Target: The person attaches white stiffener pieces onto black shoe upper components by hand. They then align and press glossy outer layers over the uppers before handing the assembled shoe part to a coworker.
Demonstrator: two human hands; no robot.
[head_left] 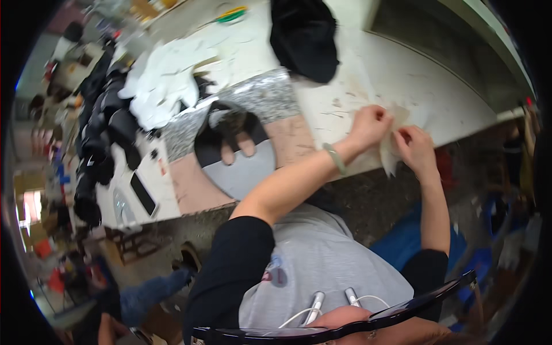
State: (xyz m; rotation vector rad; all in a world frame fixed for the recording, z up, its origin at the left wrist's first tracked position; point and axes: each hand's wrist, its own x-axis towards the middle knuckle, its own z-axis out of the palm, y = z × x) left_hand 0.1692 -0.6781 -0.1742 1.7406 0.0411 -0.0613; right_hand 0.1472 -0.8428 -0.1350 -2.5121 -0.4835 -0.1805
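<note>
Beyond the table's near edge on the right, my left hand (pixel 370 125) and my right hand (pixel 415 148) are close together, each with its fingers pinched. A thin, pale, crumpled strip (pixel 388 155) lies between them and hangs down past the table edge; its exact kind I cannot make out. Both hands grip it. A pale green bangle (pixel 334 158) circles my left wrist. To the left of my left forearm lies an oval grey and black piece (pixel 241 172) with two rounded notches, on a pinkish and speckled grey board (pixel 192 184).
A black fabric piece (pixel 305 43) lies at the table's back. White cut sheets (pixel 164 80) and stacked black pieces (pixel 109 123) cover the left side, near a dark phone (pixel 144 194). A green and yellow ring (pixel 232 15) sits far back. Another person's blue-clad leg (pixel 152 293) shows lower left.
</note>
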